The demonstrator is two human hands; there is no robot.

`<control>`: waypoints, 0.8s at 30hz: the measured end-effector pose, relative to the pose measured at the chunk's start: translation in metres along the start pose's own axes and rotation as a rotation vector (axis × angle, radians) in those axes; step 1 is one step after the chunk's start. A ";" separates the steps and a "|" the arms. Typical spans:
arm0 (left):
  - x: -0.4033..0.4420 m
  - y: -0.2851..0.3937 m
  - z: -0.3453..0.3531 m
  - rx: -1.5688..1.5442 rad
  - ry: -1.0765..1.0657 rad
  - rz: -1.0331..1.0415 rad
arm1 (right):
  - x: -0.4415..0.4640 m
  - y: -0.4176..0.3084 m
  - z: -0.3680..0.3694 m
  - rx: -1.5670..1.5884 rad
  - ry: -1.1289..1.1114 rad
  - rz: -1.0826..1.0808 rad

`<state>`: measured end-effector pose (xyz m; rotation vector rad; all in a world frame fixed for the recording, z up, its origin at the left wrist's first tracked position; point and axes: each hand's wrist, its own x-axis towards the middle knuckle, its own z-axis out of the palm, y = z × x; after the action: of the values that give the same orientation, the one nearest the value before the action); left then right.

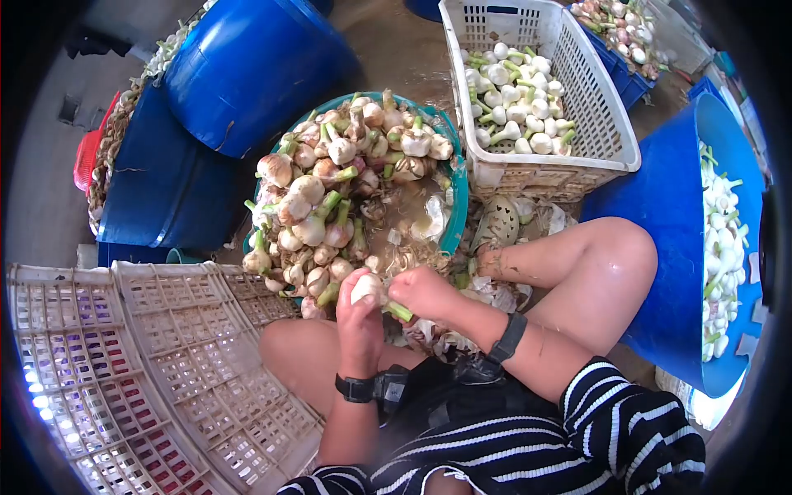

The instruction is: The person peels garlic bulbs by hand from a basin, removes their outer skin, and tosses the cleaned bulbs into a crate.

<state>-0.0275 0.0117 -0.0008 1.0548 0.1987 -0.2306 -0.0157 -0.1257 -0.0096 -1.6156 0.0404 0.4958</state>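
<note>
My left hand (pixel 360 323) is closed around a white garlic bulb (pixel 368 289), whose short green stem points down to the right. Right beside the bulb, my right hand (pixel 425 294) is closed, its fingertips curled against the bulb's side. What those fingers pinch is hidden. Just beyond both hands stands a teal tub (pixel 456 216), heaped on its left with unpeeled garlic bulbs (pixel 309 198) with brownish skins and cut green stems. Loose roots and skins lie at the tub's near right side.
A white crate (pixel 606 107) of peeled garlic stands beyond the tub. Blue barrels (pixel 256 74) rise at the back left, and a blue barrel (pixel 652 223) at right holds more white garlic. Near left is a plastic crate (pixel 190 355). Garlic skins litter the floor by my shoe (pixel 497 221).
</note>
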 end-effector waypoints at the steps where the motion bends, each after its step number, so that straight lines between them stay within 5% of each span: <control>1: -0.001 0.000 0.000 -0.001 -0.001 -0.001 | 0.000 -0.003 -0.002 0.483 -0.124 0.373; 4: 0.003 0.005 -0.004 0.102 -0.056 0.058 | -0.008 -0.004 -0.005 0.754 -0.092 0.442; 6: 0.013 0.015 -0.016 0.232 -0.271 0.049 | -0.011 0.003 -0.001 0.622 -0.117 0.352; 8: 0.012 0.022 -0.010 0.157 -0.153 -0.130 | -0.009 0.022 0.009 0.032 0.078 -0.288; 9: 0.012 0.024 -0.006 0.454 -0.132 -0.269 | -0.007 0.023 0.012 -0.252 0.315 -0.569; 10: 0.011 0.027 -0.001 0.752 -0.108 -0.405 | -0.005 0.024 0.009 -0.250 0.315 -0.569; 11: 0.006 0.032 0.004 0.961 -0.228 -0.186 | -0.001 0.025 0.001 0.081 0.182 -0.142; 12: 0.002 0.031 0.006 0.961 -0.233 -0.188 | 0.001 0.023 -0.008 0.406 0.041 0.289; 14: -0.004 0.028 0.012 1.287 -0.409 0.535 | 0.004 0.023 -0.018 0.601 -0.011 0.385; 18: -0.008 0.024 0.015 1.574 -0.307 0.722 | -0.007 0.006 -0.018 0.749 -0.024 0.365; 20: -0.004 0.008 0.001 1.368 -0.261 0.687 | -0.014 -0.001 -0.016 0.842 -0.036 0.313; 22: -0.003 -0.004 -0.001 0.174 0.245 0.073 | -0.026 -0.001 -0.015 0.588 -0.090 -0.013; 24: 0.000 -0.001 -0.007 -0.126 0.236 0.023 | -0.042 0.027 -0.016 -0.255 -0.101 -0.473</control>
<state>-0.0276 0.0171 -0.0046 0.9574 0.4080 -0.0712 -0.0580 -0.1551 -0.0206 -1.7734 -0.4881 0.2178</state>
